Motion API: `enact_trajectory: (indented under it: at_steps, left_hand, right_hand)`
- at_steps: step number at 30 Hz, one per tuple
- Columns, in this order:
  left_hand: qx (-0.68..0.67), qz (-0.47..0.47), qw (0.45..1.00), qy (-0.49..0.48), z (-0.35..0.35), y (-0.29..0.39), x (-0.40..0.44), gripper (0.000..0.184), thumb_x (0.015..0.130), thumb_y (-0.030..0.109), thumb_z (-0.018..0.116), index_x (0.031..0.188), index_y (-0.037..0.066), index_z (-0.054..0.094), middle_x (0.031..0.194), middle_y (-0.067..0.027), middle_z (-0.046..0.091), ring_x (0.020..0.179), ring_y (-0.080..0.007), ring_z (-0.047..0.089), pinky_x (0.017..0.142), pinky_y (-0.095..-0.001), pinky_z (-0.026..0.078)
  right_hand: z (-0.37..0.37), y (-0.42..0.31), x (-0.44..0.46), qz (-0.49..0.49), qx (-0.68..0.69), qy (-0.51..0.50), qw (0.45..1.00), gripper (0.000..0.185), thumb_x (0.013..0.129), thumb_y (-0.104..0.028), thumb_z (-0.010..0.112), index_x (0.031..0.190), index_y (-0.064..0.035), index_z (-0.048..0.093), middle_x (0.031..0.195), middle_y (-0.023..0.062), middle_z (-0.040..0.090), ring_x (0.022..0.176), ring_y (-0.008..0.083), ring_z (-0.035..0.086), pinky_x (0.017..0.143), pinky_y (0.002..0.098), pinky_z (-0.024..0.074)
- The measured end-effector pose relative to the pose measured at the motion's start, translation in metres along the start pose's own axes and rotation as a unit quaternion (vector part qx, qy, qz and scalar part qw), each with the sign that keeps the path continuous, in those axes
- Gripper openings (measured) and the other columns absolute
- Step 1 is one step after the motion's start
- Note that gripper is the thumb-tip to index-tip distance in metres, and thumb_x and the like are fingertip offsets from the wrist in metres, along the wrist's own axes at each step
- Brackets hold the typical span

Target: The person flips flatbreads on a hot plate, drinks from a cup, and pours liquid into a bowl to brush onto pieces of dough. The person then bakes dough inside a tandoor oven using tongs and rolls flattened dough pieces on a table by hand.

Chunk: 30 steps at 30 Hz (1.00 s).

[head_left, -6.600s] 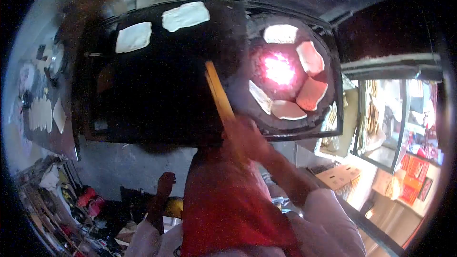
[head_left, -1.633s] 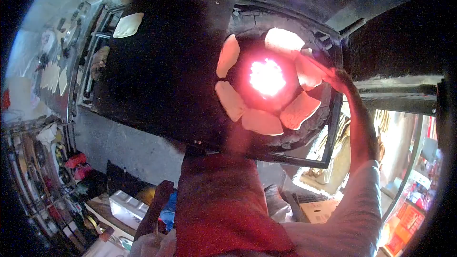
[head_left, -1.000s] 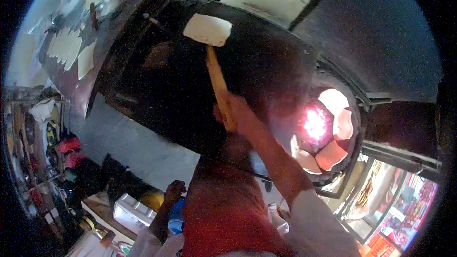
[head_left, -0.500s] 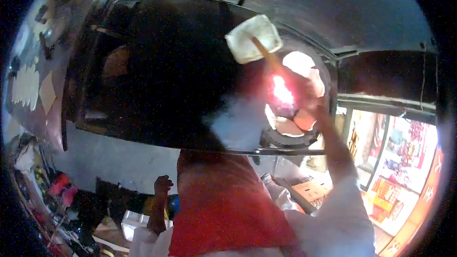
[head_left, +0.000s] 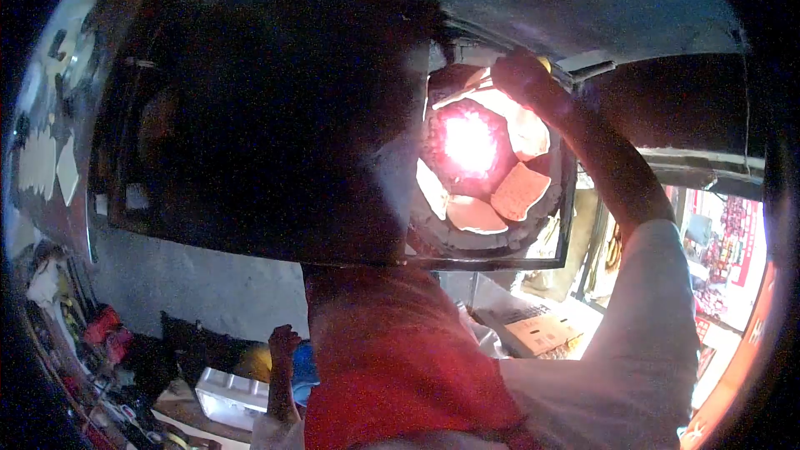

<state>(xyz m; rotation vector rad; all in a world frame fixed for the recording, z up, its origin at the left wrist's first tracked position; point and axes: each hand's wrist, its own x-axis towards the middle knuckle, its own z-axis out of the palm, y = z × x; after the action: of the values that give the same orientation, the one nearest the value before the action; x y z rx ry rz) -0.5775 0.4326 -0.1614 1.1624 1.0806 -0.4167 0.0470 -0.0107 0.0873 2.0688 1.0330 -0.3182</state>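
My right hand (head_left: 525, 79) is over the far rim of a round oven mouth (head_left: 533, 237), its fingers closed. A light yellowish end (head_left: 546, 65) shows beside it, apparently the handle of the square white pad it gripped before. The pad's face is out of sight; a thin pale edge (head_left: 458, 93) runs left from the hand. Several flat pieces of bread line the oven wall, among them a browned one (head_left: 522, 192) and a paler one (head_left: 477, 213). Bright coals (head_left: 468, 143) glow in the middle. My left hand (head_left: 285, 340) hangs low beside the red apron (head_left: 392, 350), fingers curled, nothing visible in them.
A dark countertop (head_left: 275, 133) extends left of the oven. Below it at left is a white foam box (head_left: 229, 396) among clutter. An orange-brown carton (head_left: 542, 332) lies under the oven's right side. Bright shelves of goods (head_left: 721, 250) stand at far right.
My right hand has moved up to the oven's far rim, and the square white pad has gone from above the dark countertop. The view has shifted, showing more of the oven mouth.
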Motion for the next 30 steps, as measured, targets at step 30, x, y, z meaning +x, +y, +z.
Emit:
enact_trajectory:
  at_steps: [30]
  left_hand:
    - [0.239,-0.033,0.967,-0.088,0.009,0.148,0.012,0.030,0.091,0.030,0.056,0.109,0.007,0.059,0.088,-0.0061,0.065,0.072,-0.0176,0.066,0.055,-0.0277,0.045]
  right_hand:
    - [0.030,-0.325,-0.274,0.337,0.498,-0.006,0.799,0.040,0.083,-0.031,0.062,0.115,-0.0079,0.054,0.083,0.0123,0.061,0.075,0.0325,0.062,0.062,0.0416,0.0514]
